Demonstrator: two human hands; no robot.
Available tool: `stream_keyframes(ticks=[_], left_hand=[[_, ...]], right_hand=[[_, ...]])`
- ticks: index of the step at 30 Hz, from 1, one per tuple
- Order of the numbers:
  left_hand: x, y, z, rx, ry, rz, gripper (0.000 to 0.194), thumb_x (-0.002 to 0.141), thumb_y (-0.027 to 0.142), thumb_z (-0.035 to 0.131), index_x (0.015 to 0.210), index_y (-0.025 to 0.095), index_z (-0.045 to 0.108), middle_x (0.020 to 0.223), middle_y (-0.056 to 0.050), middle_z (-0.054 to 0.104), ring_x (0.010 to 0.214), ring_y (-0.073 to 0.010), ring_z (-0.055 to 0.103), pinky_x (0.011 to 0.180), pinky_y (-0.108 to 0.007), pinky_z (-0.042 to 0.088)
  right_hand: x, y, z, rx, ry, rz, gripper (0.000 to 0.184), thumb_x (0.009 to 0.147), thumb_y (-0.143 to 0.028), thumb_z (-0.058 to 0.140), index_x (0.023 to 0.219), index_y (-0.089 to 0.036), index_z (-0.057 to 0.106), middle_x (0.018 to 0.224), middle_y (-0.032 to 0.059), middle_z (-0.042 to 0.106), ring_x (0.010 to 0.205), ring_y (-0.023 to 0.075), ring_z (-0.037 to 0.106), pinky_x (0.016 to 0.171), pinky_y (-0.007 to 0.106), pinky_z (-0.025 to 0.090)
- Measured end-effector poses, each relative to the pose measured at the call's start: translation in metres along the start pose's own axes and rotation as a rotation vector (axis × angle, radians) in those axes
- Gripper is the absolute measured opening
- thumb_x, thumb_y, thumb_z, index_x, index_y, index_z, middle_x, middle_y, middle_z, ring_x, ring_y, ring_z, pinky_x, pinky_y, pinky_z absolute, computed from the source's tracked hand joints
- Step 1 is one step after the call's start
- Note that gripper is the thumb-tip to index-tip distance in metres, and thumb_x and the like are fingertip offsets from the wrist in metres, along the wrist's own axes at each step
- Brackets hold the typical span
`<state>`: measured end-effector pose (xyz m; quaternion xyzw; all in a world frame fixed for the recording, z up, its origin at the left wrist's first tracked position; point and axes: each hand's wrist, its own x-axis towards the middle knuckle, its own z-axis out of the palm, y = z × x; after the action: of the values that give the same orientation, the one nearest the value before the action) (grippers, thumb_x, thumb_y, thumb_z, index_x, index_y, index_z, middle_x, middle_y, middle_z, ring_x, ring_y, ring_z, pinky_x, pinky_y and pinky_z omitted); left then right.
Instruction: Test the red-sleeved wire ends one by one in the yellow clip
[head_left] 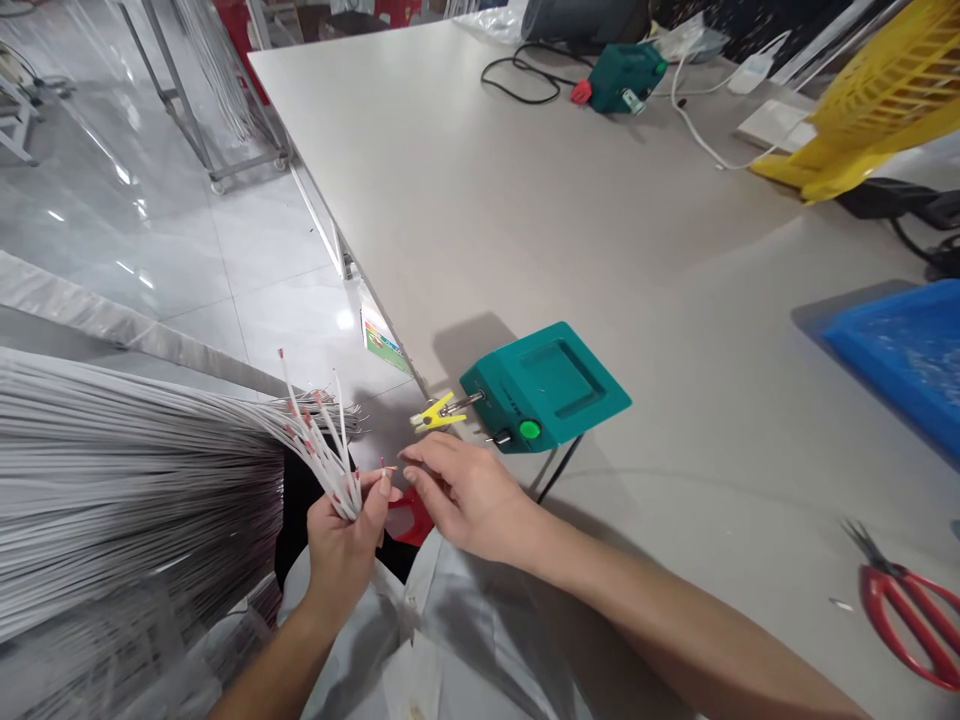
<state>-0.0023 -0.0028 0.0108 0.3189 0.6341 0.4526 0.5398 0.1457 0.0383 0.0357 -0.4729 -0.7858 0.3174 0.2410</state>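
Note:
My left hand (349, 530) is closed around a bunch of white cables (330, 465) with reddish ends, which fan upward and to the left. Between its thumb and forefinger one cable end sticks out, showing thin coloured wires (385, 467). Just right of those wires is my right hand (465, 490), thumb and forefinger slightly apart with nothing visible between them. Beyond it, at the table's edge, sits a teal box (559, 385) with a green button (529, 429) and a black knob. A yellow clip (439, 412) is on the metal shaft at its left side.
Long white cables (135, 470) lie in a thick bundle at left. On the table (465, 200) are red-handled scissors (904, 610), a blue tray (907, 350), a yellow fan (877, 100) and a second teal box (626, 78) with cords. A wheeled rack (187, 120) stands on the floor.

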Motion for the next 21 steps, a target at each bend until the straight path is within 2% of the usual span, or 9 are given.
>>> stream_keyframes(ticks=[2, 5, 7, 10, 13, 15, 18, 20, 21], left_hand=[[0.0, 0.002, 0.0, 0.055, -0.039, 0.024, 0.022, 0.071, 0.034, 0.066, 0.076, 0.013, 0.069, 0.044, 0.005, 0.046, 0.039, -0.0053, 0.036, 0.037, -0.017, 0.03], [0.001, 0.005, 0.0, 0.124, -0.067, 0.039, 0.021, 0.069, 0.034, 0.067, 0.074, 0.014, 0.07, 0.042, 0.006, 0.042, 0.039, -0.006, 0.036, 0.037, -0.018, 0.03], [0.001, 0.004, -0.001, 0.137, -0.069, 0.049, 0.02, 0.069, 0.033, 0.067, 0.075, 0.014, 0.071, 0.042, 0.005, 0.044, 0.04, -0.0076, 0.04, 0.04, -0.019, 0.034], [0.002, 0.002, -0.002, 0.158, -0.064, 0.121, 0.018, 0.07, 0.032, 0.066, 0.076, 0.015, 0.072, 0.05, 0.002, 0.055, 0.048, -0.0111, 0.05, 0.047, -0.022, 0.041], [0.0, 0.001, -0.003, 0.22, -0.046, 0.227, 0.016, 0.072, 0.029, 0.065, 0.076, 0.016, 0.072, 0.059, -0.001, 0.064, 0.054, -0.0135, 0.055, 0.053, -0.023, 0.045], [-0.002, 0.0, -0.004, 0.241, -0.05, 0.247, 0.016, 0.071, 0.029, 0.065, 0.077, 0.016, 0.072, 0.058, -0.001, 0.064, 0.052, -0.0132, 0.054, 0.052, -0.023, 0.044], [-0.004, -0.001, -0.004, 0.207, -0.064, 0.208, 0.016, 0.071, 0.029, 0.065, 0.077, 0.017, 0.072, 0.048, 0.002, 0.056, 0.044, -0.0099, 0.046, 0.044, -0.021, 0.039], [-0.004, -0.002, -0.003, 0.17, -0.061, 0.177, 0.016, 0.071, 0.03, 0.066, 0.076, 0.016, 0.072, 0.046, 0.003, 0.051, 0.042, -0.0082, 0.042, 0.041, -0.019, 0.036], [-0.004, -0.001, -0.002, 0.15, -0.054, 0.16, 0.017, 0.07, 0.03, 0.067, 0.076, 0.015, 0.072, 0.045, 0.003, 0.051, 0.042, -0.0076, 0.042, 0.04, -0.019, 0.035]], right_hand=[[0.0, 0.003, 0.004, 0.016, 0.036, -0.085, 0.016, 0.084, -0.019, 0.046, 0.093, -0.017, 0.059, 0.088, 0.0067, 0.063, 0.079, 0.0153, 0.059, 0.067, 0.026, 0.046], [0.0, 0.004, 0.006, -0.066, 0.016, -0.193, 0.015, 0.085, -0.019, 0.044, 0.085, -0.016, 0.059, 0.082, 0.0066, 0.063, 0.077, 0.015, 0.058, 0.064, 0.024, 0.046], [0.001, 0.002, 0.004, -0.149, -0.012, -0.202, 0.017, 0.085, -0.019, 0.043, 0.081, -0.015, 0.059, 0.078, 0.007, 0.062, 0.073, 0.0154, 0.057, 0.06, 0.024, 0.044], [0.002, -0.004, -0.002, -0.163, -0.052, -0.133, 0.017, 0.083, -0.019, 0.043, 0.078, -0.014, 0.059, 0.076, 0.0067, 0.06, 0.068, 0.0155, 0.056, 0.056, 0.025, 0.042], [0.007, -0.007, -0.008, 0.034, -0.087, 0.013, 0.015, 0.078, -0.016, 0.046, 0.07, -0.016, 0.058, 0.07, 0.0041, 0.058, 0.063, 0.0132, 0.054, 0.055, 0.024, 0.042], [0.01, -0.006, -0.008, 0.288, -0.198, 0.218, 0.014, 0.075, -0.016, 0.046, 0.064, -0.017, 0.055, 0.057, -0.0002, 0.054, 0.051, 0.0106, 0.05, 0.048, 0.022, 0.039], [0.014, 0.0, -0.005, 0.763, -0.442, 0.581, 0.013, 0.072, -0.018, 0.047, 0.059, -0.017, 0.05, 0.043, -0.0055, 0.044, 0.035, 0.0075, 0.041, 0.035, 0.019, 0.032], [0.013, 0.003, -0.004, 0.942, -0.517, 0.699, 0.013, 0.071, -0.021, 0.047, 0.059, -0.017, 0.049, 0.042, -0.006, 0.045, 0.032, 0.0069, 0.041, 0.033, 0.018, 0.033], [0.011, 0.004, -0.004, 0.943, -0.493, 0.709, 0.013, 0.072, -0.022, 0.047, 0.06, -0.017, 0.049, 0.043, -0.0059, 0.045, 0.032, 0.0071, 0.042, 0.033, 0.018, 0.034]])
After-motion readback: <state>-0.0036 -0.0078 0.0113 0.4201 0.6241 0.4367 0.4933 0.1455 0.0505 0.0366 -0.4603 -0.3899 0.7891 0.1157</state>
